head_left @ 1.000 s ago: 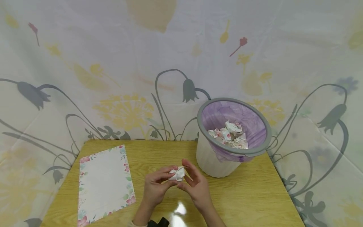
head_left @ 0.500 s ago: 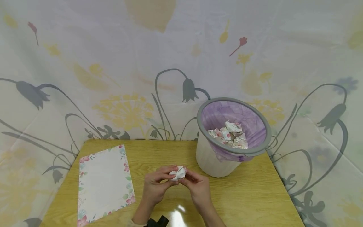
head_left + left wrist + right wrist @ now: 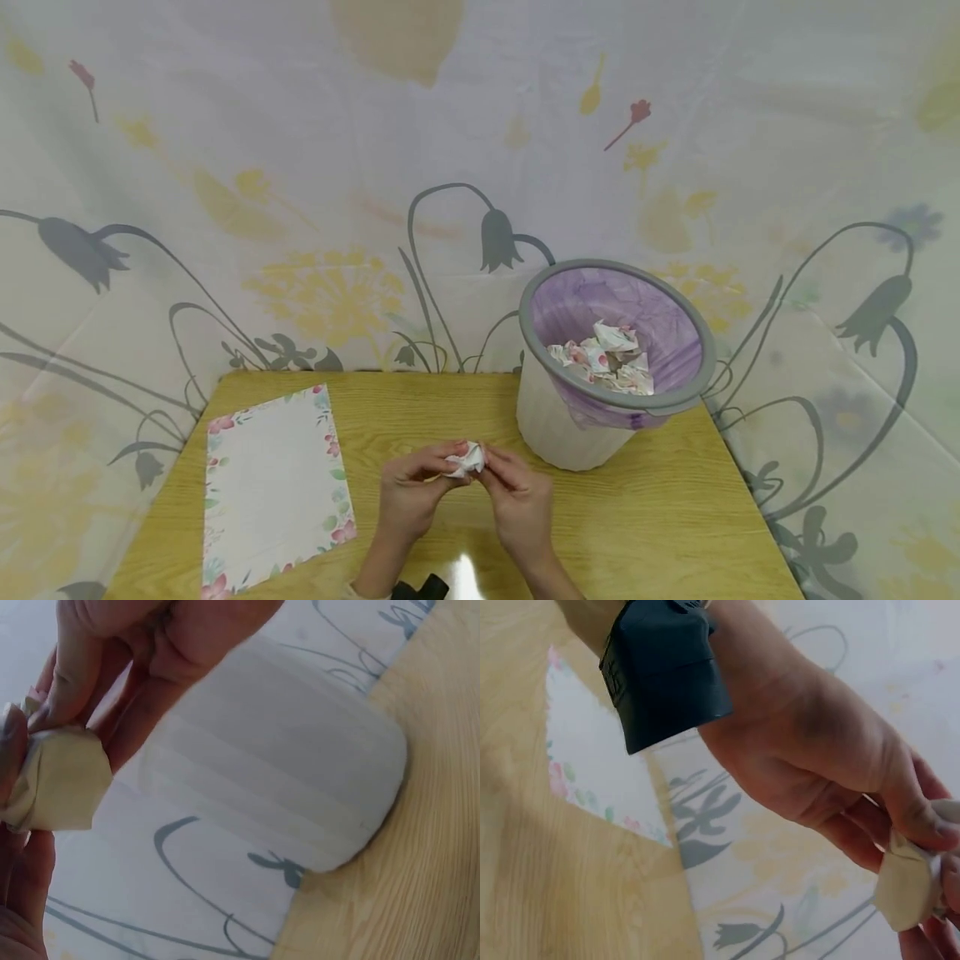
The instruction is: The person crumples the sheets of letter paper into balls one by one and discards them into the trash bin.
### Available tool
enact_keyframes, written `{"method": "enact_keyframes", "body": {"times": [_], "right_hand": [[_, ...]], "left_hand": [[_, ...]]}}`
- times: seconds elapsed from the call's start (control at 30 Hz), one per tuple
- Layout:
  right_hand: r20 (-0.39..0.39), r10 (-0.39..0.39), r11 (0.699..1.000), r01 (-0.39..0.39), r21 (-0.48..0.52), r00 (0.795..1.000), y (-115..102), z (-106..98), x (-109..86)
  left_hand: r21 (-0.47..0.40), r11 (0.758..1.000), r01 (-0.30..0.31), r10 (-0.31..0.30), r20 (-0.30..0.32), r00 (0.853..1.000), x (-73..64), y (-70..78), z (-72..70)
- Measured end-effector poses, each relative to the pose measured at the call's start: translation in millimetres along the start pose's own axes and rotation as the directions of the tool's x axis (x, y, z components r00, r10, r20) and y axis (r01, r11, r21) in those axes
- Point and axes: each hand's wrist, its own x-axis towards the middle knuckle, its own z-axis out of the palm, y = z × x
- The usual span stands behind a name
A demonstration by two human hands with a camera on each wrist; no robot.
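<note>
A small crumpled paper ball [image 3: 467,460] is held between both hands just above the wooden table [image 3: 660,517]. My left hand [image 3: 441,468] pinches it from the left and my right hand [image 3: 498,475] pinches it from the right, fingers curled round it. In the left wrist view the paper ball [image 3: 60,780] is wrapped by fingers [image 3: 142,667]. The right wrist view shows the paper ball [image 3: 907,889] under the left hand [image 3: 817,765], which wears a black wrist strap [image 3: 660,667].
A white bin [image 3: 555,425] with a grey rim and purple liner stands on the table right of the hands, holding several crumpled papers [image 3: 603,358]. A flat sheet with a floral border [image 3: 270,483] lies at the left. A flowered cloth [image 3: 375,208] hangs behind.
The right hand's fingers have closed in on the paper ball, which now looks smaller and tighter. Both hands stay in about the same spot.
</note>
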Motion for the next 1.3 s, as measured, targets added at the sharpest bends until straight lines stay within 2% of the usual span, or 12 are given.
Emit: {"method": "enact_keyframes", "body": {"times": [0.1,0.23,0.37,0.47,0.6,0.77,1.13,1.3], "right_hand": [[0.037,0.005,0.999,-0.004,-0.036,0.999,-2.0,0.8,1.8],[0.074,0.043,0.999,-0.045,0.017,0.996,-2.9,0.5,3.6],[0.090,0.104,0.991,-0.111,0.075,0.991,-2.5,-1.5,3.6],[0.092,0.143,0.982,-0.153,0.111,0.985,-1.4,-3.8,2.4],[0.091,0.149,0.979,-0.160,0.129,0.985,-0.2,-6.5,1.5],[0.104,0.172,0.978,-0.182,0.101,0.980,-0.1,-9.7,2.6],[0.151,0.272,0.957,-0.284,0.063,0.951,-0.1,-17.6,6.3],[0.119,0.268,0.960,-0.275,0.051,0.956,0.9,-21.4,7.0]], "left_hand": [[0.054,0.998,0.031,-0.031,-0.009,0.999,0.2,3.8,-4.3],[0.102,0.995,0.001,-0.002,0.015,1.000,1.5,6.3,-7.5],[0.084,0.995,-0.049,0.046,0.044,0.998,2.5,5.4,-7.5],[0.087,0.995,-0.049,0.044,0.058,0.997,2.3,4.9,-6.8],[0.090,0.995,-0.032,0.025,0.073,0.997,1.8,5.0,-6.6],[0.072,0.997,-0.010,0.005,0.068,0.998,1.5,4.4,-6.2],[0.049,0.999,-0.019,0.017,0.057,0.998,0.5,2.4,-5.0],[0.045,0.999,-0.019,0.017,0.040,0.999,0.8,4.4,-5.9]]}}
